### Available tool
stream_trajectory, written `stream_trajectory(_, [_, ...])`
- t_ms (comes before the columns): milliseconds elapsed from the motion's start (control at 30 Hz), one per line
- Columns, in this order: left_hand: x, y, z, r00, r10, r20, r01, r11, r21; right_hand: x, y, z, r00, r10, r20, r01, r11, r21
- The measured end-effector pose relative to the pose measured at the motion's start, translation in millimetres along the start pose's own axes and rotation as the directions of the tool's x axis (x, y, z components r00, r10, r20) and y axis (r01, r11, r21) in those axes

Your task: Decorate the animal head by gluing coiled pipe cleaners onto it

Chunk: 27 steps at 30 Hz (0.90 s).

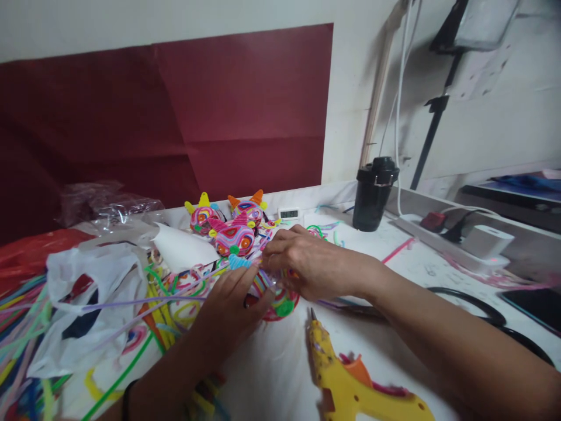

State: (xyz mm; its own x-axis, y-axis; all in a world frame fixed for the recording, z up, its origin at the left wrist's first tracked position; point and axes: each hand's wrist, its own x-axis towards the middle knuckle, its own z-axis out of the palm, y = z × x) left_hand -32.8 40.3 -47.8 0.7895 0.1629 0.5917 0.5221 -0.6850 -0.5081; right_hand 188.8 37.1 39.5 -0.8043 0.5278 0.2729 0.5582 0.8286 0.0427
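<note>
My left hand (228, 304) and my right hand (302, 263) meet over a round multicoloured pipe-cleaner piece (276, 301) on the white table (272, 368). Both hands have their fingers pressed onto it. A lilac pipe cleaner (144, 302) trails from under my hands to the left. Just behind stand three finished pipe-cleaner figures (234, 234) with pink swirled faces and yellow or orange spikes.
A yellow glue gun (350, 386) lies at the front, nozzle pointing toward my hands. Loose pipe cleaners (26, 327) and a white plastic bag (92, 304) fill the left. A black cup (372, 193), small digital clock (289, 214), white adapter (486, 241) and black cable (477, 304) lie to the right.
</note>
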Motion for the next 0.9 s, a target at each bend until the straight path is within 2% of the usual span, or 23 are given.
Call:
stream_trajectory(400, [-5.4, 1.3, 6.2, 1.000, -0.018, 0.013, 0.019, 1.000, -0.025, -1.2, -0.8, -0.1, 0.999, -0.015, -0.028, 0.015, 1.000, -0.019])
stream_trajectory(700, [-3.7, 2.9, 3.6, 0.999, -0.044, 0.002, 0.044, 0.999, 0.015, 1.8, -8.9, -8.3, 0.994, 0.066, 0.088, -0.065, 0.998, -0.023])
stream_trajectory(900, [-4.3, 4.1, 3.2, 0.998, -0.057, 0.012, 0.057, 0.998, 0.003, -0.8, -7.4, -6.8, 0.996, 0.048, 0.069, -0.048, 0.999, -0.013])
